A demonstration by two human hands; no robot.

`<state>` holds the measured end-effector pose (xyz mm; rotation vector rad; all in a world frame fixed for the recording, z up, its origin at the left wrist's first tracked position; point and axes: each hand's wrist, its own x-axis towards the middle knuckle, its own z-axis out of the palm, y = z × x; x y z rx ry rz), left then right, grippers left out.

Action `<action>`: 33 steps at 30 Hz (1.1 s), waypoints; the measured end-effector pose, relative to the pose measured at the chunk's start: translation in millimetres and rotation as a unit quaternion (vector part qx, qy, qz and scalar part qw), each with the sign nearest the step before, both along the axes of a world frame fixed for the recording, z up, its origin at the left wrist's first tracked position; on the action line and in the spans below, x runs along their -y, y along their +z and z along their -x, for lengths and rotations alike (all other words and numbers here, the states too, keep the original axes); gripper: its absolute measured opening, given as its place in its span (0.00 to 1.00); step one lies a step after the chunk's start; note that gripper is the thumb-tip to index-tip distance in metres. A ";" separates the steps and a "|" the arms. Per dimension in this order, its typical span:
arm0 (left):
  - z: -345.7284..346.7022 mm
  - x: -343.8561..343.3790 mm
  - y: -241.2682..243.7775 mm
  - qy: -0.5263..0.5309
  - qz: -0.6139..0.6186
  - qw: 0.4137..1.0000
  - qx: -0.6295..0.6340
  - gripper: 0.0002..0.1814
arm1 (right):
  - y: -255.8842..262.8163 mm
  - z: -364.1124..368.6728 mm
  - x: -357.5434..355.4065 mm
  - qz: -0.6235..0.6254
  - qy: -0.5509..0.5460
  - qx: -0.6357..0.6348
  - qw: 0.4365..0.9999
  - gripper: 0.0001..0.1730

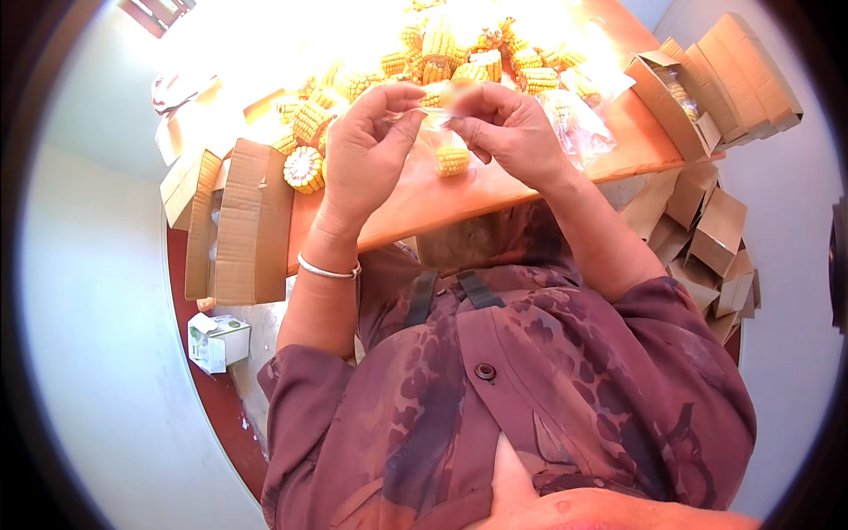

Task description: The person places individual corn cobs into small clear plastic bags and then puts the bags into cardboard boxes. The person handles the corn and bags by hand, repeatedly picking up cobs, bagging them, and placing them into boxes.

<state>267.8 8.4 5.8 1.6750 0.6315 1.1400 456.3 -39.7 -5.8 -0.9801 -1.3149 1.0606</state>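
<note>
Above the front edge of the wooden table (397, 218), my left hand (371, 142) and my right hand (513, 129) face each other, fingertips a little apart. Between them they pinch the upper edge of a clear plastic bag (430, 142). A short piece of corn cob (452, 161) shows low in the bag's area, apparently inside it. Behind my fingers, glare and blur hide some detail. Close to my left hand lie cut corn cobs (310, 120), one turned with its white cut end (303, 169) towards me. Beside my right hand rests a clear bag with corn in it (566, 122).
More cut cobs (437, 40) are heaped at the back, under strong glare. Cardboard boxes stand at the table's left end (248, 218) and right end (672, 99), the right one with bagged corn. Several cardboard boxes (712, 232) pile up below right. A small white-green box (218, 341) sits on the floor.
</note>
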 end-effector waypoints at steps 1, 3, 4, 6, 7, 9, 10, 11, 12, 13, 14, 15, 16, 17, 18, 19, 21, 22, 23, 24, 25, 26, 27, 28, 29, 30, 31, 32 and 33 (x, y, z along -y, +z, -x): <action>-0.4 1.1 5.1 -0.008 0.000 1.000 -0.017 0.16 | 3.7 0.1 -0.8 -0.002 -0.004 0.004 1.000 0.04; -2.6 5.0 12.7 -0.024 0.001 0.998 -0.051 0.19 | 9.8 -1.8 -1.5 -0.014 0.029 0.003 0.999 0.04; -5.0 4.4 9.6 -0.034 -0.002 0.998 -0.058 0.20 | 12.9 0.2 -2.1 -0.022 0.039 -0.003 0.999 0.05; -10.9 -1.3 1.4 -0.055 -0.007 0.996 -0.071 0.21 | 18.0 1.0 -1.4 -0.044 0.053 -0.012 0.998 0.08; -10.4 -2.8 1.9 -0.053 0.002 0.996 -0.073 0.21 | 20.3 -0.4 -0.3 -0.058 0.057 -0.017 0.997 0.10; -6.5 -5.9 3.2 -0.050 0.020 0.995 -0.079 0.19 | 20.8 -6.3 2.3 -0.068 0.043 -0.007 0.997 0.14; -4.9 -7.2 2.5 -0.050 0.019 0.996 -0.077 0.19 | 19.8 -12.7 4.5 -0.063 0.025 0.007 0.998 0.16; -3.3 -8.2 1.3 -0.049 0.019 0.996 -0.076 0.18 | 18.4 -18.5 6.0 -0.059 0.006 0.021 0.998 0.19; -3.9 -9.2 0.5 -0.051 0.017 0.996 -0.074 0.18 | 6.0 -25.4 1.6 -0.040 0.010 0.092 0.995 0.26; -4.8 -10.2 0.3 -0.064 0.018 0.995 -0.070 0.17 | -2.3 -23.5 -0.2 -0.023 0.023 0.150 0.988 0.30; -6.3 -10.6 0.4 -0.077 0.018 0.995 -0.065 0.17 | -7.5 -16.0 -0.8 -0.018 0.030 0.165 0.986 0.30; -8.2 -9.6 0.0 -0.090 0.020 0.994 -0.062 0.17 | -11.0 -6.6 -0.3 -0.013 0.037 0.179 0.983 0.30; -10.4 -7.6 0.1 -0.098 0.012 0.993 -0.070 0.17 | -8.4 -0.6 -1.0 0.023 0.049 0.205 0.977 0.25; -12.7 -4.7 1.0 -0.106 0.004 0.991 -0.077 0.18 | -17.3 3.8 -4.7 0.016 0.061 0.143 0.988 0.23; -13.9 -4.2 4.2 -0.116 -0.007 0.990 -0.085 0.18 | -25.8 9.4 -10.9 0.005 0.071 0.080 0.994 0.20; -13.5 -2.6 7.4 -0.090 -0.014 0.994 -0.061 0.19 | -30.2 12.3 -14.9 -0.006 0.080 0.016 0.997 0.18; -10.0 4.4 12.9 -0.035 -0.026 0.999 -0.011 0.19 | -26.6 11.1 -12.2 0.005 0.038 0.015 0.999 0.09; -2.9 2.6 15.2 -0.022 -0.037 0.999 -0.030 0.28 | -21.6 6.2 -9.4 0.039 0.029 -0.010 0.999 0.08; 5.4 -0.1 9.9 -0.029 -0.038 0.999 -0.022 0.31 | -16.6 2.3 -6.0 0.072 0.019 -0.035 0.997 0.08; 12.6 -2.9 -1.6 -0.035 -0.039 0.999 -0.012 0.34 | -10.1 5.5 -2.2 0.066 0.002 -0.090 0.994 0.08; 16.3 -0.9 -10.0 -0.038 -0.041 0.998 -0.003 0.38 | -8.6 5.3 -0.2 0.088 0.003 -0.139 0.986 0.08; 12.0 8.4 -16.9 -0.087 0.038 0.995 0.036 0.40 | -7.2 4.2 1.5 0.110 0.004 -0.188 0.976 0.08; 7.3 11.6 -24.4 -0.114 0.063 0.991 0.029 0.38 | -6.0 6.4 0.5 0.133 0.014 -0.237 0.962 0.08; 1.8 14.5 -32.8 -0.144 0.089 0.985 0.021 0.37 | -5.0 7.3 -0.3 0.133 0.024 -0.254 0.958 0.07; -3.8 18.0 -36.5 -0.173 0.115 0.978 0.014 0.35 | -3.9 6.6 -0.1 0.132 0.034 -0.271 0.953 0.08; -13.5 16.7 -35.4 -0.170 0.095 0.979 0.052 0.28 | -2.2 3.1 0.4 0.128 0.038 -0.288 0.948 0.08; -13.1 17.1 -32.1 -0.158 0.121 0.979 0.038 0.26 | 1.4 0.3 1.7 0.124 0.041 -0.304 0.944 0.10; -10.3 20.3 -27.2 -0.148 0.148 0.978 0.023 0.24 | 6.9 -1.9 6.7 0.127 0.042 -0.264 0.955 0.10; -14.1 19.7 -23.3 -0.150 0.169 0.974 0.007 0.21 | 7.8 -7.1 8.9 0.078 0.043 -0.173 0.981 0.11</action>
